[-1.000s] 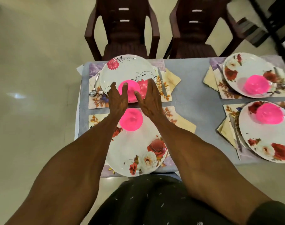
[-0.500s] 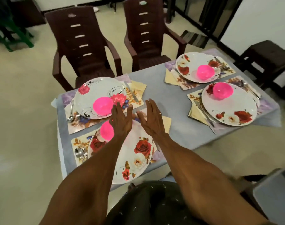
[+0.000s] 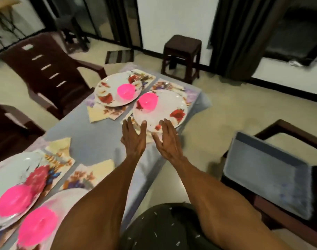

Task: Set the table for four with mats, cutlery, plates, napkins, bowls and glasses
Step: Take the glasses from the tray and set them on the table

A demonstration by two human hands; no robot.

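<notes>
The grey-clothed table point(image 3: 98, 139) carries floral plates with pink bowls on patterned mats and yellow napkins. My left hand point(image 3: 134, 137) and my right hand point(image 3: 167, 139) are both flat with fingers spread, holding nothing, just short of the near right plate point(image 3: 164, 110) and its pink bowl point(image 3: 147, 101). Behind it sits the far right plate point(image 3: 109, 95) with a pink bowl point(image 3: 126, 90). At lower left are a plate point(image 3: 11, 170) with a pink bowl point(image 3: 14, 201) and another pink bowl point(image 3: 37, 225) beside my left forearm. No glasses are in view.
Dark brown plastic chairs point(image 3: 46, 69) stand along the table's far side. A brown stool point(image 3: 182, 56) stands beyond the table end. A chair with a grey cushion point(image 3: 269, 177) is at the right. A striped floor mat point(image 3: 119, 56) lies near the wall.
The view swung right along the table. Both empty hands went from the left pair of settings toward the near right plate.
</notes>
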